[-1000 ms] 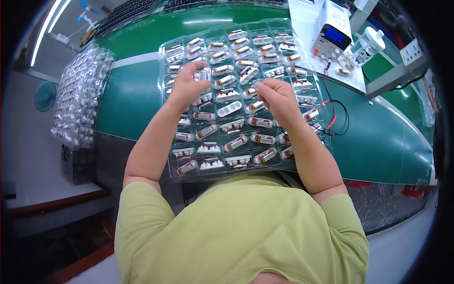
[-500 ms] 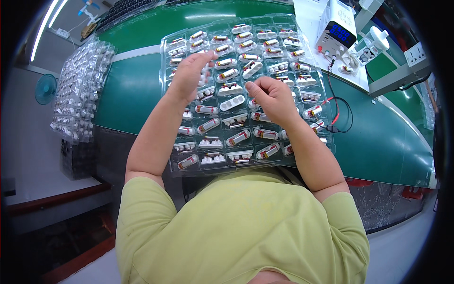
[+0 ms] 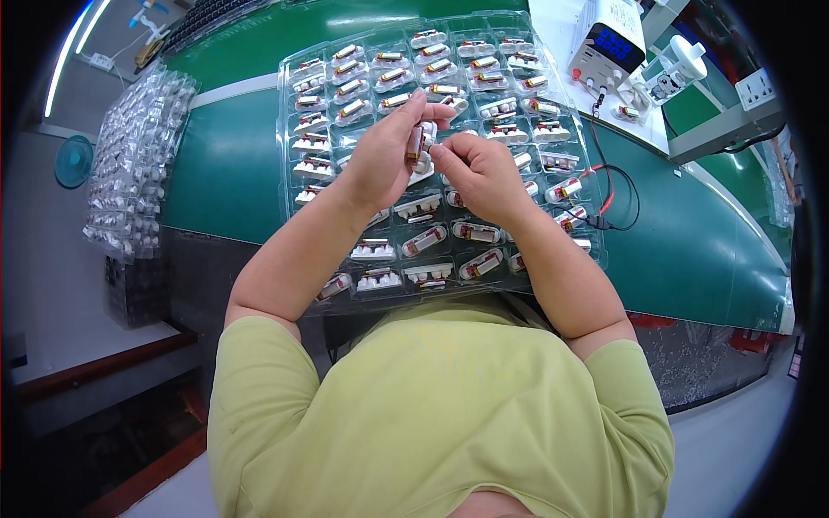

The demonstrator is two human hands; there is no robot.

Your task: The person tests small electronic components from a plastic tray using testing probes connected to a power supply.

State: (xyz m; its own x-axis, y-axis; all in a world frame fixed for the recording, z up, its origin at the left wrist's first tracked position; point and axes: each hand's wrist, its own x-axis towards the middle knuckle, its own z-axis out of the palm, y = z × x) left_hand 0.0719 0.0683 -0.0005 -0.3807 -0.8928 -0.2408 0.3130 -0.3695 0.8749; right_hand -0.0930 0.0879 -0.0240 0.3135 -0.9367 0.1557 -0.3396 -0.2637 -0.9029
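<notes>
A clear plastic tray with many compartments lies across the table in front of me. Small white oblong units with silver battery cells and red wires sit in its pockets, some turned on their sides. Above the tray's middle, my left hand holds one such battery unit between thumb and fingers, cell side showing. My right hand is closed, its thumb and curled forefinger meeting at the unit's lower right end. Whatever those fingertips pinch is hidden.
A white bench power supply with a lit blue display stands at the back right. Its red and black leads loop to the tray's right edge. Beside it are a clear container and a socket box. Filled trays are stacked left.
My left hand has moved right and nearer, and now a battery unit shows in it. My right hand stays close by, its fingertips now at the unit. The tray appears slightly further left.
</notes>
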